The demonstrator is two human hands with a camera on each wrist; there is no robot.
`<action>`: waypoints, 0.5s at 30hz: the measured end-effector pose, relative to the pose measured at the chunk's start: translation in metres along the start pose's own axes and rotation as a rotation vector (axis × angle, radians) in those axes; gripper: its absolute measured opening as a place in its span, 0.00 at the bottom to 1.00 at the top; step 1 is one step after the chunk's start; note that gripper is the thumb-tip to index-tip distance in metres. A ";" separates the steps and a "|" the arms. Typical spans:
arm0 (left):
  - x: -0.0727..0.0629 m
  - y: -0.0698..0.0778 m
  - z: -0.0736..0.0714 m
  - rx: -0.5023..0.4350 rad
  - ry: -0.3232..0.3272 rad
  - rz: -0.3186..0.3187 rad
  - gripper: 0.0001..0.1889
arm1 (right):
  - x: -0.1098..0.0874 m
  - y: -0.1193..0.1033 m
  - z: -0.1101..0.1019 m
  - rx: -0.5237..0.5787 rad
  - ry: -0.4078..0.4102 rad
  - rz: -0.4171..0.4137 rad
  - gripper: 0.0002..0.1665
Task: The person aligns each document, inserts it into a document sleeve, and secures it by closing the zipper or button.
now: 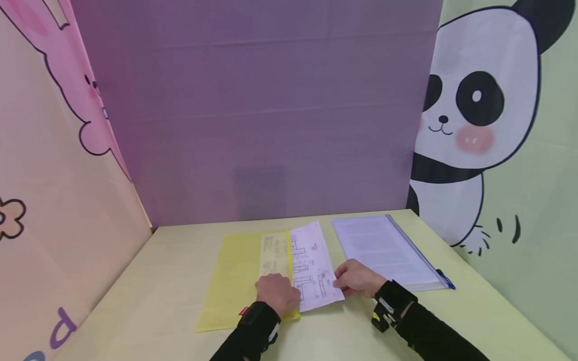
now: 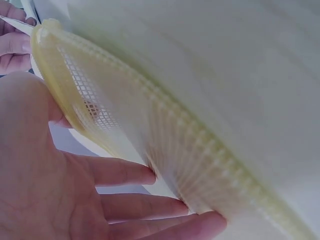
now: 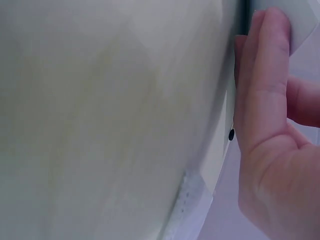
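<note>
A yellow mesh zip pouch lies flat on the table, left of centre. White paper printed with line drawings sticks out past its right side, partly hidden inside the pouch. My left hand holds the pouch near its lower right edge. In the left wrist view, the fingers reach against the mesh and the thumb is at the yellow rim. My right hand pinches the right edge of the paper near its lower corner, between thumb and fingers.
A clear folder of printed pages, with a dark blue zip edge and pull tab, lies to the right, close behind my right hand. The pale yellow table meets a purple wall panel at the back. Printed side panels flank it.
</note>
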State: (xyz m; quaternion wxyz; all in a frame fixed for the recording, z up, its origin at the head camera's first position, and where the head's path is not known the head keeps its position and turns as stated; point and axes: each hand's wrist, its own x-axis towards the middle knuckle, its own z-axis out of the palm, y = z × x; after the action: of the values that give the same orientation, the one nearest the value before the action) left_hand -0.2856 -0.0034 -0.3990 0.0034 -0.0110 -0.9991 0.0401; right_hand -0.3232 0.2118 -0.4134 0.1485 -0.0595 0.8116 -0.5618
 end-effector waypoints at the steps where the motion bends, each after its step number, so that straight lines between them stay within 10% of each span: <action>1: 0.000 0.000 0.000 0.003 0.000 0.001 0.24 | 0.000 0.000 0.001 -0.007 0.007 -0.001 0.03; 15: -0.001 -0.003 -0.003 -0.029 0.003 0.014 0.27 | -0.002 -0.005 0.006 -0.139 -0.024 -0.090 0.03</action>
State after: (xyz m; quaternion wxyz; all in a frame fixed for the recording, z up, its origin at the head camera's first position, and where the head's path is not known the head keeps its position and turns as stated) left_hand -0.2847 -0.0060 -0.3963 0.0045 -0.0183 -0.9995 0.0256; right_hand -0.3197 0.2051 -0.4108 0.1284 -0.1131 0.8432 -0.5097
